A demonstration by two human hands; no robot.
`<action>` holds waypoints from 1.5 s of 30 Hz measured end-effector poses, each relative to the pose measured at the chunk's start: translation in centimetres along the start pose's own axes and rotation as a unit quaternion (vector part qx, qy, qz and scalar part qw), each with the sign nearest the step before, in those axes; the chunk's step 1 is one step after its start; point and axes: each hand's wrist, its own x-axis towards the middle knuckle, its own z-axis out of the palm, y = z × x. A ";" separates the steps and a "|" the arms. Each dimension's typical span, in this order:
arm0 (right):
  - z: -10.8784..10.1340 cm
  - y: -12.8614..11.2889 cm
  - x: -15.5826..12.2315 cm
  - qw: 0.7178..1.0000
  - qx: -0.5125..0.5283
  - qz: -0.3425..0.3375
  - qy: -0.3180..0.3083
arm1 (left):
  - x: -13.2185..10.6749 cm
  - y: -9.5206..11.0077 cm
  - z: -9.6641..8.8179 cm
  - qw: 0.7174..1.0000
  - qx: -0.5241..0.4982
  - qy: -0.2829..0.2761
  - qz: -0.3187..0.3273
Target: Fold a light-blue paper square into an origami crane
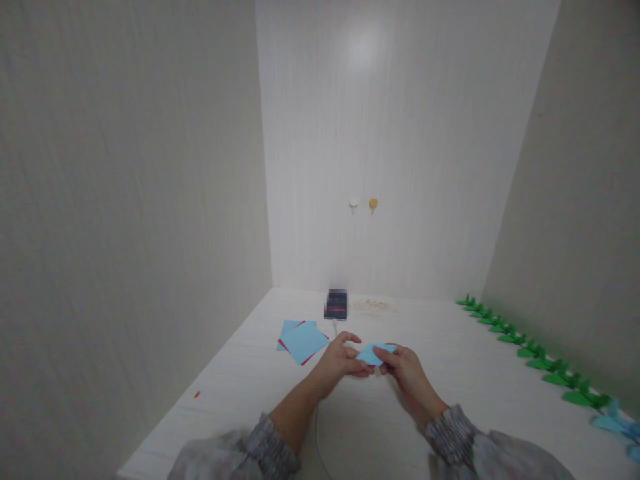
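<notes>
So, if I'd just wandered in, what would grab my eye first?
Probably the row of green folded shapes along the table's right side. Next might come the folded blue paper near the middle, pinched in the right hand, the left hand at its tip. Light-blue sheets with red edges showing lie left of the hands.

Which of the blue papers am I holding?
The folded piece between your left hand and right hand; the flat blue sheets and rightmost blue pieces lie on the table.
</notes>
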 end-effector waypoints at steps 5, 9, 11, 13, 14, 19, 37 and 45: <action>0.0 0.1 -0.1 0.999 0.016 0.010 -0.033 | 0.2 0.1 0.1 1.000 0.002 0.029 -0.010; 0.3 0.1 -0.3 0.998 0.009 0.012 -0.053 | 0.5 -0.1 0.1 0.999 0.017 0.033 0.006; 0.3 0.1 -0.3 0.999 -0.002 0.011 -0.050 | 0.5 -0.1 0.1 0.999 0.021 0.036 0.007; 0.4 0.0 -0.3 0.999 -0.008 0.011 -0.047 | 0.5 0.0 0.2 0.999 0.022 0.038 0.006; 0.3 0.0 -0.3 0.999 -0.008 0.012 -0.048 | 0.5 0.1 0.2 0.999 0.021 0.037 0.007; -0.1 -0.1 -0.1 1.000 -0.008 -0.014 -0.020 | 0.3 0.2 0.0 0.999 0.008 0.051 0.016; 0.0 -1.0 -0.2 0.996 -0.038 -0.076 -0.034 | 0.9 -0.3 0.2 0.991 0.023 0.133 0.021; -0.3 -0.5 0.2 0.984 -0.077 -0.153 -0.047 | 0.6 0.2 0.3 0.995 0.008 0.100 -0.009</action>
